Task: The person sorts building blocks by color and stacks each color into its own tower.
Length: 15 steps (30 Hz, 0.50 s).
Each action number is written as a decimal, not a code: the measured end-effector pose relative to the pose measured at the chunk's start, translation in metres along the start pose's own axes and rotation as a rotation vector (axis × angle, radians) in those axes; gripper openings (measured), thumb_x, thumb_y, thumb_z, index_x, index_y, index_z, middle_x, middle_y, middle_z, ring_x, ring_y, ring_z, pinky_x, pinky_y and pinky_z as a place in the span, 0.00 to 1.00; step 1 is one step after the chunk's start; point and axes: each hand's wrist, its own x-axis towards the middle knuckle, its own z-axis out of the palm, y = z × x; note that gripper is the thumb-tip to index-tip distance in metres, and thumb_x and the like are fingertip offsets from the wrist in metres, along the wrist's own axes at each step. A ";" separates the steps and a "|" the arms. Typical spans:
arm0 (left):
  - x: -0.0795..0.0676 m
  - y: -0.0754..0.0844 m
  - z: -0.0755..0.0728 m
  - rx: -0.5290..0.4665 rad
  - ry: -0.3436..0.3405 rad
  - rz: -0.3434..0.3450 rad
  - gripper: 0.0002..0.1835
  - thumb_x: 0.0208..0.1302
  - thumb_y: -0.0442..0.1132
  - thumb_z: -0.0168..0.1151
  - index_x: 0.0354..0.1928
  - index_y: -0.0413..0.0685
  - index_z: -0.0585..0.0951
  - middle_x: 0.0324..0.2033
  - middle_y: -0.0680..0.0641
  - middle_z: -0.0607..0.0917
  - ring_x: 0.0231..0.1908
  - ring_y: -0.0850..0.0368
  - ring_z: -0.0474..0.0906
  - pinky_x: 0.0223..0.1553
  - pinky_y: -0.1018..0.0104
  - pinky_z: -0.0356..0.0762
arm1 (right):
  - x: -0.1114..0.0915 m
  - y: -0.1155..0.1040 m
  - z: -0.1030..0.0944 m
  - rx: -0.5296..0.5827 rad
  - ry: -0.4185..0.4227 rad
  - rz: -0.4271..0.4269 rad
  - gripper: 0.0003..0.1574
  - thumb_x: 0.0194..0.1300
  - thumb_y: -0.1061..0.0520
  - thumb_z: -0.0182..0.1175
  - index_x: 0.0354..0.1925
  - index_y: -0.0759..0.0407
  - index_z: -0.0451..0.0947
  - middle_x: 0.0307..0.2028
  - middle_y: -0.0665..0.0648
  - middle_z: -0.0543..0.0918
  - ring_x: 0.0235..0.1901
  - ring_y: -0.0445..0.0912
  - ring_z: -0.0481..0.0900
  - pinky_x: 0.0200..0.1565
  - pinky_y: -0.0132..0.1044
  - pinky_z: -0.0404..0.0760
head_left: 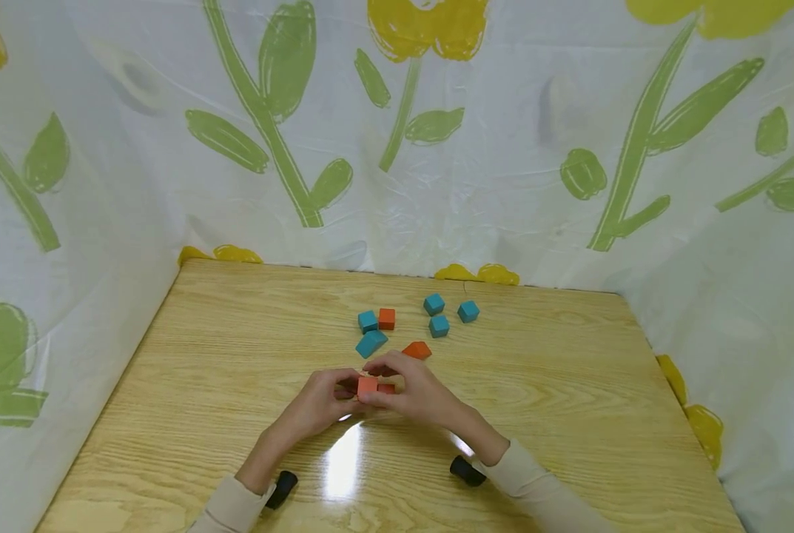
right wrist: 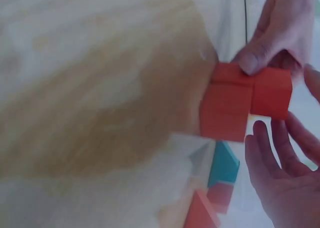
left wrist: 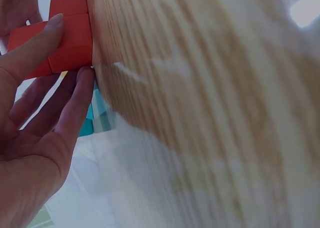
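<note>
Several red cubes are stacked between the hands: two side by side on the table and an upper cube [head_left: 368,386] above them. The left hand [head_left: 318,403] grips the stack from the left, thumb on a lower cube [left wrist: 72,43] and fingers on its opposite side. From the right, the right hand [head_left: 410,389] holds the upper cube between thumb and fingers. In the right wrist view, its fingers [right wrist: 280,138] are at the upper cube's lower side. Another lower cube [head_left: 386,389] shows partly beneath the right hand.
Beyond the hands lie a red triangular block [head_left: 417,350], a blue triangular block [head_left: 371,343], a blue cube [head_left: 368,320] beside a red cube [head_left: 386,319], and more blue cubes [head_left: 439,326] to the right. A flowered white curtain [head_left: 490,200] borders the wooden table [head_left: 536,385].
</note>
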 end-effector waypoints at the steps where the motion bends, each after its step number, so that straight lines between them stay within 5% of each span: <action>1: 0.000 0.000 0.000 -0.014 0.002 -0.001 0.11 0.64 0.31 0.73 0.47 0.40 0.85 0.43 0.45 0.88 0.46 0.48 0.87 0.48 0.64 0.85 | 0.001 -0.001 -0.003 0.002 0.002 0.007 0.23 0.67 0.57 0.71 0.56 0.65 0.79 0.51 0.60 0.84 0.52 0.52 0.83 0.57 0.45 0.83; 15: 0.001 0.000 0.001 -0.034 0.003 -0.029 0.14 0.61 0.32 0.75 0.48 0.40 0.85 0.44 0.45 0.87 0.45 0.49 0.87 0.48 0.67 0.84 | 0.028 0.020 -0.031 -0.116 0.109 0.034 0.17 0.74 0.59 0.64 0.54 0.70 0.80 0.50 0.63 0.85 0.49 0.54 0.83 0.52 0.49 0.84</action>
